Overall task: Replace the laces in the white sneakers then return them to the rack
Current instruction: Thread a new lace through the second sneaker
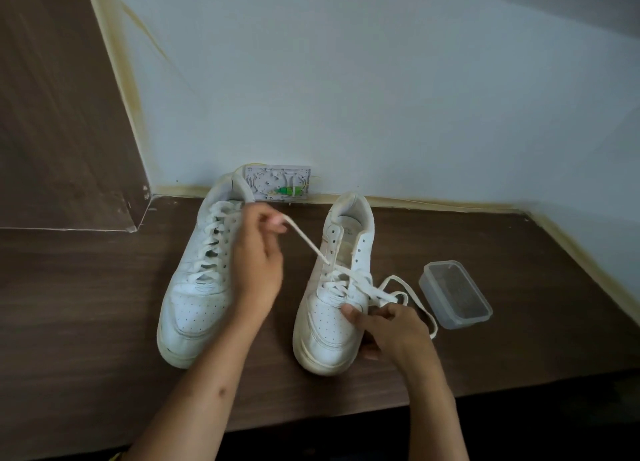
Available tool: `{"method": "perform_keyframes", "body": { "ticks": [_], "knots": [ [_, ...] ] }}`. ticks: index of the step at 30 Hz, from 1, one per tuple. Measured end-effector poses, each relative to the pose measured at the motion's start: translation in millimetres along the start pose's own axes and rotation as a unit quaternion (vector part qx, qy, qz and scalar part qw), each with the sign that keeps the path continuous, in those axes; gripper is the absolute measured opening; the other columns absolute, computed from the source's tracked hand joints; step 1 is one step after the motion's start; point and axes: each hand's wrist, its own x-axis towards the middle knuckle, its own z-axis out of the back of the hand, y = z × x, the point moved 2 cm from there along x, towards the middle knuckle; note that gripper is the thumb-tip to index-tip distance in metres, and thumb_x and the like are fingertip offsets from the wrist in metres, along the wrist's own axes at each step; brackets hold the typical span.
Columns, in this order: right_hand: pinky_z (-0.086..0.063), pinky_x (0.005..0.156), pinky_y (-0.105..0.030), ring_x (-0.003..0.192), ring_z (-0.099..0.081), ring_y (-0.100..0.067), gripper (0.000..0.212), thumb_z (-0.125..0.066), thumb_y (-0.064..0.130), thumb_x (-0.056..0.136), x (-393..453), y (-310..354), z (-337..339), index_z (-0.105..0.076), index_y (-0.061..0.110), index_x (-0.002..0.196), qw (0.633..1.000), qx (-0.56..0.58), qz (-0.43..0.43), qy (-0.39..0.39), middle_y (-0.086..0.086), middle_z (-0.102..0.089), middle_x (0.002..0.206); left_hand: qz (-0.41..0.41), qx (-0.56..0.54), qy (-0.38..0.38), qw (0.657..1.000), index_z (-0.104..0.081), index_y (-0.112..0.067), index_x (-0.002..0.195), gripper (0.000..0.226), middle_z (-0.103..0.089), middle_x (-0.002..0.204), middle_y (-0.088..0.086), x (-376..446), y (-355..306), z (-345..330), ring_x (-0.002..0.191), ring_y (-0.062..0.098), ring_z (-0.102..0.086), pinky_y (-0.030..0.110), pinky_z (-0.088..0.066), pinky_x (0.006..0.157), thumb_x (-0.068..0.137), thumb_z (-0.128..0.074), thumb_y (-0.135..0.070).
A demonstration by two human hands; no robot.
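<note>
Forearms: 2 bare forearms enter from the bottom edge, both reaching forward over the wooden surface (86, 304).
Right hand: right hand (391, 325) lies against the outer side of the right sneaker (334, 287), near the toe; thumb lies on the toe box, fingers curled round the shoe's side and loose lace coils, steadying the shoe.
Left hand: left hand (258, 252) is raised between the 2 shoes, wrist bent, back of hand toward the camera; fingertips pinch the free end of the lace (306, 240), drawn taut on a slant from an eyelet midway up the right sneaker.
Step in hand: lacing of the right sneaker, judged partway; lower eyelets are crossed, upper eyelets stand open.
Slack: the other lace half lies in loops just beside the right sneaker, toward the container.
Next move: judged to call for seating this pull snug, then aiming the lace tip at the next open eyelet while the right hand keeps the shoe from sliding.
Left sneaker: left sneaker (201, 273) stands beside its mate, laced up to the collar.
Container: clear plastic container (455, 294), lidless, near the slack.
Far edge: wall plate (277, 183) at the wall's foot, behind the heels.
Rack: not in view.
</note>
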Motion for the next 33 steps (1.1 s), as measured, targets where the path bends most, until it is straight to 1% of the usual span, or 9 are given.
{"method": "perform_keyframes", "body": {
  "ticks": [4, 7, 10, 13, 18, 21, 24, 28, 33],
  "knots": [
    [-0.062, 0.066, -0.034, 0.086, -0.071, -0.022, 0.046, -0.088, 0.035, 0.068, 5, 0, -2, -0.063, 0.007, 0.093, 0.999, 0.028, -0.016, 0.013, -0.008, -0.071, 0.099, -0.013, -0.012, -0.137, 0.99, -0.053, -0.008, 0.111, 0.013, -0.053, 0.113, 0.001, 6, -10, 16, 0.106, 0.017, -0.052, 0.012, -0.037, 0.09, 0.098, -0.053, -0.008],
    [-0.062, 0.069, -0.038, 0.087, -0.071, -0.024, 0.045, -0.088, 0.034, 0.068, 7, -1, -3, -0.062, 0.007, 0.093, 0.999, 0.036, -0.017, 0.01, -0.009, -0.071, 0.1, -0.156, 0.101, 0.027, 0.982, -0.068, -0.023, 0.106, 0.018, -0.056, 0.111, -0.013, 2, -15, 3, 0.111, 0.009, -0.045, 0.031, -0.031, 0.099, 0.091, -0.066, -0.032],
    [-0.062, 0.066, -0.036, 0.087, -0.07, -0.023, 0.044, -0.087, 0.035, 0.069, 5, 0, -3, -0.062, 0.007, 0.092, 0.999, 0.032, -0.01, 0.008, -0.008, -0.07, 0.1, -0.169, 0.167, 0.169, 0.956, -0.073, -0.038, 0.084, 0.02, -0.065, 0.089, -0.022, -5, -7, -9, 0.104, 0.009, -0.054, 0.041, -0.025, 0.105, 0.079, -0.066, -0.056],
    [-0.062, 0.068, -0.038, 0.088, -0.07, -0.023, 0.043, -0.087, 0.035, 0.069, 5, -1, -3, -0.062, 0.008, 0.092, 0.999, 0.036, -0.012, 0.009, -0.008, -0.07, 0.1, -0.146, 0.16, 0.153, 0.964, -0.07, -0.034, 0.077, 0.01, -0.059, 0.077, -0.024, -5, -2, -10, 0.09, 0.005, -0.059, 0.041, -0.02, 0.109, 0.08, -0.071, -0.044],
    [-0.062, 0.069, -0.037, 0.091, -0.069, -0.023, 0.041, -0.086, 0.036, 0.072, 3, 1, -4, -0.061, 0.011, 0.094, 1.0, 0.022, -0.006, 0.005, -0.006, -0.069, 0.101, -0.133, 0.116, 0.108, 0.978, -0.067, -0.023, 0.086, 0.027, -0.064, 0.081, -0.013, 10, 0, 6, 0.07, 0.011, -0.054, 0.044, -0.045, 0.082, 0.09, -0.057, -0.047],
    [-0.062, 0.072, -0.039, 0.088, -0.069, -0.02, 0.039, -0.083, 0.039, 0.074, 0, 3, -4, -0.061, 0.014, 0.094, 1.0, 0.01, 0.007, -0.002, -0.004, -0.069, 0.099, -0.15, 0.146, 0.179, 0.961, -0.069, -0.036, 0.083, 0.031, -0.063, 0.086, -0.023, 2, -5, 0, 0.096, 0.003, -0.054, 0.04, -0.03, 0.102, 0.076, -0.062, -0.065],
    [-0.055, 0.084, -0.037, 0.095, -0.064, -0.016, 0.036, -0.067, 0.047, 0.087, -15, 2, -15, -0.06, 0.016, 0.105, 0.992, -0.087, 0.059, -0.065, 0.0, -0.066, 0.105, -0.163, 0.162, 0.2, 0.953, -0.068, -0.037, 0.075, 0.016, -0.06, 0.08, -0.023, -9, -5, -12, 0.098, -0.001, -0.05, 0.038, -0.018, 0.112, 0.076, -0.07, -0.052],
    [-0.031, 0.111, -0.036, 0.139, -0.033, -0.028, 0.069, -0.029, 0.05, 0.102, -46, -1, -57, -0.013, 0.008, 0.154, 0.97, -0.189, 0.118, -0.1, -0.011, -0.028, 0.155, -0.168, 0.191, 0.203, 0.945, -0.063, -0.033, 0.082, 0.014, -0.061, 0.084, -0.02, -9, -2, -16, 0.098, 0.007, -0.053, 0.037, -0.02, 0.11, 0.088, -0.058, -0.045],
    [-0.011, 0.12, -0.033, 0.15, -0.006, -0.026, 0.102, -0.031, 0.073, 0.089, -55, -2, -74, 0.013, 0.008, 0.153, 0.973, -0.194, 0.108, -0.062, -0.007, 0.003, 0.164, -0.148, 0.186, 0.044, 0.97, -0.061, -0.016, 0.09, 0.019, -0.062, 0.086, -0.005, 1, -11, 0, 0.082, 0.018, -0.055, 0.037, -0.036, 0.086, 0.095, -0.052, -0.032]
  ]
}}
